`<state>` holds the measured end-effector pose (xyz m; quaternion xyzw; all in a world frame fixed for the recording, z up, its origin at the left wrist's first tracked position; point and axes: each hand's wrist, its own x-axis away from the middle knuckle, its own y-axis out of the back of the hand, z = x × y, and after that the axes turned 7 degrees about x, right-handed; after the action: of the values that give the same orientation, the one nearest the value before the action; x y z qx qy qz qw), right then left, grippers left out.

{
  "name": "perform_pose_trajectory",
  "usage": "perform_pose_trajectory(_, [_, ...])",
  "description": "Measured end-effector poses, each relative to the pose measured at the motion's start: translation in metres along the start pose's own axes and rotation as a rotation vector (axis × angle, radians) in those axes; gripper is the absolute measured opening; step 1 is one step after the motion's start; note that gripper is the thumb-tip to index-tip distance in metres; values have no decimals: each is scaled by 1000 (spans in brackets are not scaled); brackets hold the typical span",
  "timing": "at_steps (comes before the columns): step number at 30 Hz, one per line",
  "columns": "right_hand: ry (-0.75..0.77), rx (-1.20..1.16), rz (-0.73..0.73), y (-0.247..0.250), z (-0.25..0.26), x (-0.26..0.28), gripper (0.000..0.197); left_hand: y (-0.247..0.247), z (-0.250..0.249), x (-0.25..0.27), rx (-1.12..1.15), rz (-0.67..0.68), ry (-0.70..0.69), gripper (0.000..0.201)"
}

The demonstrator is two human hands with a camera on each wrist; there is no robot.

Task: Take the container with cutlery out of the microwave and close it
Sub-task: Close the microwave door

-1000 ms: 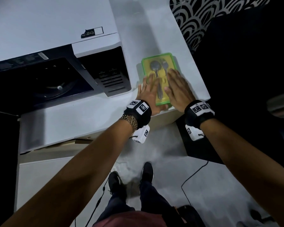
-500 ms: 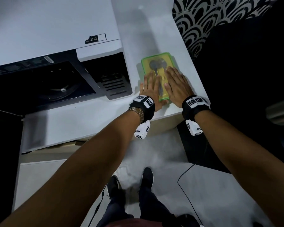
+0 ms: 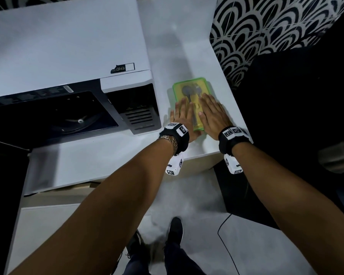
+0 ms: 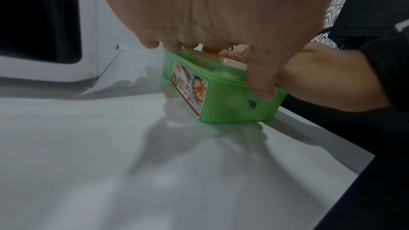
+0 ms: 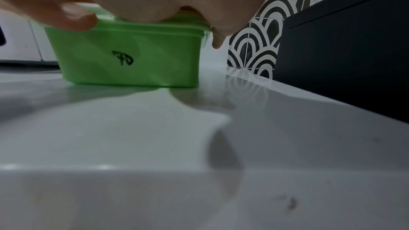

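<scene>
My view has crept closer over the last second, while my hands have stayed put. Left of the green container [image 3: 190, 90] the microwave [image 3: 72, 108] gapes open. The container sits on the counter [image 3: 107, 153]; left hand [image 3: 182, 114] and right hand [image 3: 213, 114] lie flat, fingers spread, pressing its lid. I judge only the door remains; nothing blocks it.

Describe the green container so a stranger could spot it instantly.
Start at the white microwave with its door open. On the white counter to its right sits the green container, see-through lid showing cutlery, both hands pressing flat on top. It is the only green item there.
</scene>
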<state>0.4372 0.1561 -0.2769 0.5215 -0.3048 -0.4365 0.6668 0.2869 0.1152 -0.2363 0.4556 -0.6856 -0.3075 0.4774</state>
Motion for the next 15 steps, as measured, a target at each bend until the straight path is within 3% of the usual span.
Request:
perform_pose_trajectory(8, [-24,4,34,5,3,1,60,7,1,6,8,1,-6,118])
perform_pose_trajectory(15, [-11,-58,-62,16,33,23,65,3,9,34,162,-98,-63,117])
